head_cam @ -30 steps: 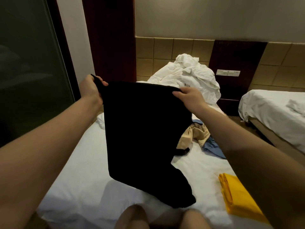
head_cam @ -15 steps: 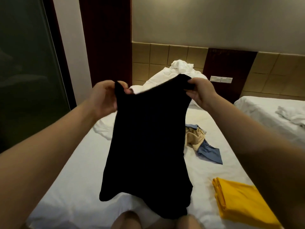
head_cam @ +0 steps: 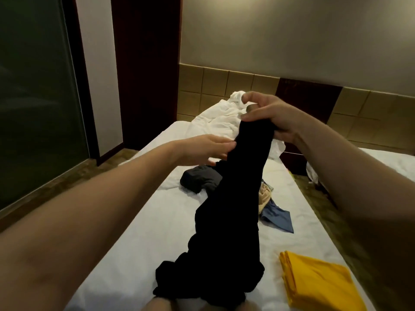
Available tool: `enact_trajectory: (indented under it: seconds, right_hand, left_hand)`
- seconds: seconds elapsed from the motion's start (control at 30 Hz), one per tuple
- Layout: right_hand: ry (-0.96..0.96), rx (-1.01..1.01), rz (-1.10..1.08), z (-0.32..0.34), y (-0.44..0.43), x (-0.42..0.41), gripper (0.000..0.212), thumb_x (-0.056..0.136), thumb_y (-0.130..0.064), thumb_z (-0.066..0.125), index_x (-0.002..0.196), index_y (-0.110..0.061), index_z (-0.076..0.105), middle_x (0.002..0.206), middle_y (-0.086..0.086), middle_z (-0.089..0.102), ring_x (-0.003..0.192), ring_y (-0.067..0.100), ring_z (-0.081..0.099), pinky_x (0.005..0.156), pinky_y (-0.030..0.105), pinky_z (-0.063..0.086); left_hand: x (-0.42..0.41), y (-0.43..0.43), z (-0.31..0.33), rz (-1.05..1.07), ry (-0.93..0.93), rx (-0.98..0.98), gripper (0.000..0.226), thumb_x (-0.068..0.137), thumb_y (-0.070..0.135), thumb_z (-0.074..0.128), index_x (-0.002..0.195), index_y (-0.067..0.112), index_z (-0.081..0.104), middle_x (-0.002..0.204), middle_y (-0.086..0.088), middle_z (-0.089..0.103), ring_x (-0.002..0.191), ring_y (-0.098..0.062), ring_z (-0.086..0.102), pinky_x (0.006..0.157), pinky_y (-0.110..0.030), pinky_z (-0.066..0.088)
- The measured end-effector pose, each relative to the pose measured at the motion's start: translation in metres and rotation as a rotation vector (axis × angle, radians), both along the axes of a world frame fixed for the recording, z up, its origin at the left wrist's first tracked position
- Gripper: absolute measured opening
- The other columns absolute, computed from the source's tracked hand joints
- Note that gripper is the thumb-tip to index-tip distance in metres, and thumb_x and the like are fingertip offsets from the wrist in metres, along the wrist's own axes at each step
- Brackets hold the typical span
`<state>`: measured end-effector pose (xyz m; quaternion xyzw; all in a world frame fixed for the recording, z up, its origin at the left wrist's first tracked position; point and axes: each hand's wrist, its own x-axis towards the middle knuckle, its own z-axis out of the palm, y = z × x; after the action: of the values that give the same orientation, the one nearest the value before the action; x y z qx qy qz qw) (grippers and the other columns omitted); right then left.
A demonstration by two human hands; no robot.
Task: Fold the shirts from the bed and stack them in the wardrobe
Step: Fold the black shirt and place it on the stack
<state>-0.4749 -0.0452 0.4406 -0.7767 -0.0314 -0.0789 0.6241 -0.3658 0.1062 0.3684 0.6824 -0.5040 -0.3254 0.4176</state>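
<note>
Folded yellow shirt [head_cam: 314, 286] lying at 5 o'clock on the bed [head_cam: 146, 221]. Black shirt [head_cam: 231, 221] hanging bunched, long axis running 6 to 1 o'clock, hem pooling nearest me. Left hand [head_cam: 202, 149] touching its left edge (pinching or not, cannot tell). Right hand [head_cam: 269, 117], farther, gripping the top. Open sheet lying toward 9 o'clock for spreading it flat.
</note>
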Motion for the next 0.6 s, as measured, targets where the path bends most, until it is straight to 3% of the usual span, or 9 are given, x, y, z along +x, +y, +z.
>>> enact_trajectory:
  seconds: [0.1, 0.17, 0.27, 0.37, 0.47, 0.6]
  right_hand:
    - [-0.007, -0.047, -0.055, 0.006, -0.018, -0.013, 0.04, 0.08, 0.013, 0.056, 0.104, -0.019, 0.055, 0.057, -0.004, 0.046, 0.049, 0.005, 0.049, 0.049, 0.015, 0.048]
    - [0.042, -0.114, -0.08, 0.01, -0.024, -0.019, 0.047, 0.078, 0.011, 0.06, 0.11, -0.025, 0.057, 0.083, 0.002, 0.056, 0.067, 0.011, 0.058, 0.057, 0.018, 0.054]
    - [0.134, -0.23, -0.155, 0.018, -0.021, -0.028, 0.052, 0.082, 0.007, 0.059, 0.117, -0.031, 0.056, 0.114, 0.003, 0.054, 0.089, 0.015, 0.063, 0.064, 0.019, 0.056]
    - [0.297, -0.42, -0.167, 0.031, -0.017, -0.032, 0.051, 0.079, -0.01, 0.064, 0.125, -0.026, 0.052, 0.115, -0.002, 0.055, 0.098, 0.016, 0.061, 0.061, 0.017, 0.054]
    - [0.421, -0.614, -0.269, 0.04, -0.011, -0.034, 0.025, 0.084, -0.026, 0.061, 0.107, -0.017, 0.057, 0.099, -0.001, 0.062, 0.085, 0.01, 0.062, 0.052, 0.013, 0.049]
    - [0.1, -0.421, -0.407, 0.043, -0.014, -0.026, 0.026, 0.087, -0.025, 0.062, 0.111, -0.013, 0.063, 0.094, 0.001, 0.068, 0.08, 0.011, 0.066, 0.064, 0.02, 0.051]
  left_hand:
    - [-0.002, -0.005, -0.013, -0.012, 0.13, -0.063, 0.025, 0.1, 0.034, 0.03, 0.11, 0.025, 0.052, 0.101, 0.01, 0.061, 0.087, -0.003, 0.065, 0.077, -0.017, 0.052]
    - [-0.004, -0.011, -0.014, 0.023, 0.162, -0.199, 0.017, 0.099, 0.02, 0.04, 0.095, 0.016, 0.056, 0.087, 0.0, 0.058, 0.076, -0.006, 0.063, 0.079, -0.024, 0.051]
    - [-0.004, -0.015, -0.002, 0.076, 0.19, -0.301, 0.013, 0.098, 0.017, 0.043, 0.092, 0.013, 0.055, 0.088, -0.002, 0.057, 0.082, -0.013, 0.06, 0.077, -0.024, 0.053]
    - [-0.007, -0.017, 0.013, 0.122, 0.191, -0.345, 0.016, 0.1, 0.018, 0.038, 0.09, 0.015, 0.049, 0.088, -0.002, 0.054, 0.083, -0.019, 0.056, 0.072, -0.026, 0.05]
    - [-0.01, -0.018, 0.032, 0.266, 0.058, -0.436, 0.02, 0.102, 0.019, 0.034, 0.087, 0.016, 0.047, 0.078, -0.002, 0.046, 0.069, -0.015, 0.047, 0.06, -0.023, 0.041]
    - [-0.016, -0.01, 0.051, 0.267, -0.048, -0.487, 0.014, 0.1, 0.024, 0.039, 0.09, 0.02, 0.048, 0.069, 0.006, 0.048, 0.056, -0.005, 0.047, 0.055, -0.021, 0.036]
